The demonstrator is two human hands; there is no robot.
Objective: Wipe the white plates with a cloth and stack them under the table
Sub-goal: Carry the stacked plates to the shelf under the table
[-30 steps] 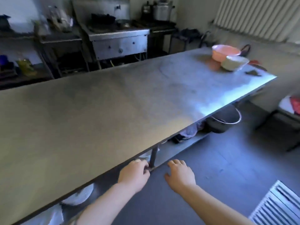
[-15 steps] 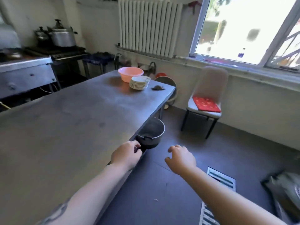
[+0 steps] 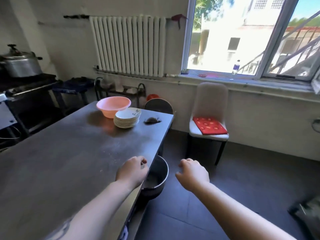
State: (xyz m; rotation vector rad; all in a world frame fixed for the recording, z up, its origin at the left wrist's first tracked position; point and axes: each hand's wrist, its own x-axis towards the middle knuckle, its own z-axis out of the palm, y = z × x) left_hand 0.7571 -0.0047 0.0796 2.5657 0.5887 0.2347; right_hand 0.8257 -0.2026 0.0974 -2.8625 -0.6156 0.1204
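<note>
- A lidded metal pot (image 3: 20,65) sits on the dark stove (image 3: 29,87) far off to the left of the steel table (image 3: 69,161).
- On the far end of the table stands a pink plastic basin (image 3: 113,106), and just to its right, touching or nearly so, is the stack of white plates (image 3: 127,118), the top one with a small dark pattern.
- To the right of the stack, near the table's far corner, lies a small dark crumpled cloth (image 3: 152,120), apart from the plates.
- The left hand (image 3: 132,172) hangs over the table's near right edge, fingers curled loosely under with nothing in them; the plates lie well beyond its fingertips, up the table.
- Just under that hand, below the table edge, a dark metal pot (image 3: 156,177) pokes out from the lower shelf.
- The right hand (image 3: 193,173) floats off the table's right side over the grey floor, fingers bent and relaxed, holding nothing; the stack is far ahead and to its left.
- Behind the table's end are a white radiator (image 3: 129,45) on the wall, a chair (image 3: 209,118) with a red cushion (image 3: 209,128), and a window (image 3: 242,35) with a bottle (image 3: 235,67) on its sill.
</note>
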